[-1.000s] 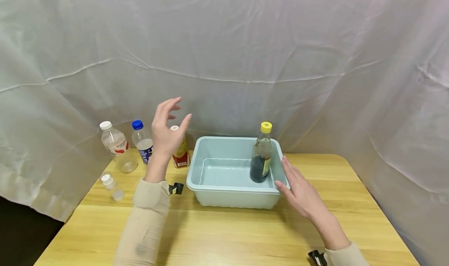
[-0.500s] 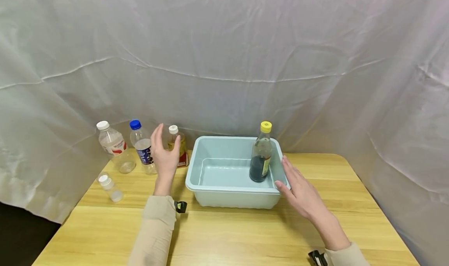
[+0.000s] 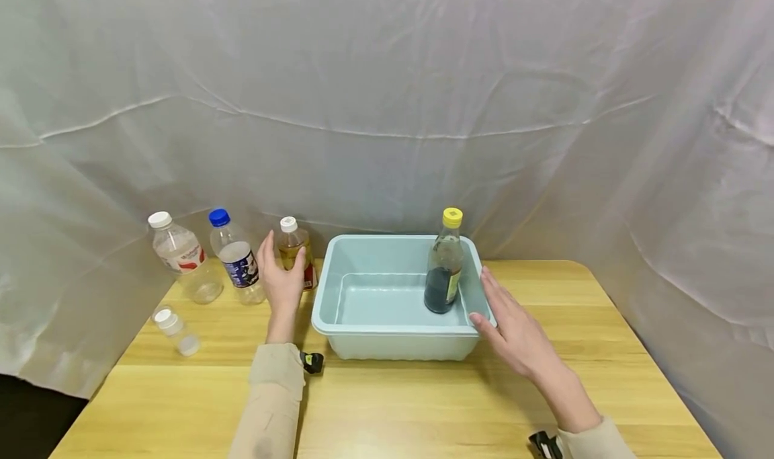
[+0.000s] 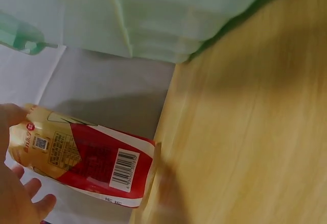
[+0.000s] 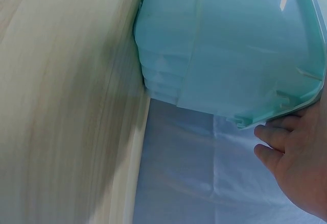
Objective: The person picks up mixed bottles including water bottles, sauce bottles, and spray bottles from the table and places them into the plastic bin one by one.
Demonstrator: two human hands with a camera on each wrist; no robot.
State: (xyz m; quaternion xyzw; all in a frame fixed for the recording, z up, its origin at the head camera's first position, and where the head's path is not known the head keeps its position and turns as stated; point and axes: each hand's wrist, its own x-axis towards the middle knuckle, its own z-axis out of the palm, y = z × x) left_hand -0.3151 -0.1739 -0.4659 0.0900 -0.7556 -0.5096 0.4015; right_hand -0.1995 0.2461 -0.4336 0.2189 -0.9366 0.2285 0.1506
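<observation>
Left hand (image 3: pixel 282 281) has lowered around the red-and-gold-labelled bottle (image 4: pixel 92 156), spread, seemingly gripping nothing: reach nearly done; right hand (image 3: pixel 520 335), straight-fingered, touches the tub (image 3: pixel 396 328).

Soft shadows on the table (image 3: pixel 423 405), wrist views dimmer

Blue-green tub (image 5: pixel 240 50) stands on the wood-grained table (image 5: pixel 56 112), its outer wall toward the camera. The right hand (image 5: pixel 306 168) touches the rim at lower right, thumb not visible. Beyond the table edge hangs creased, bluish-grey cloth (image 5: pixel 179 168).
</observation>
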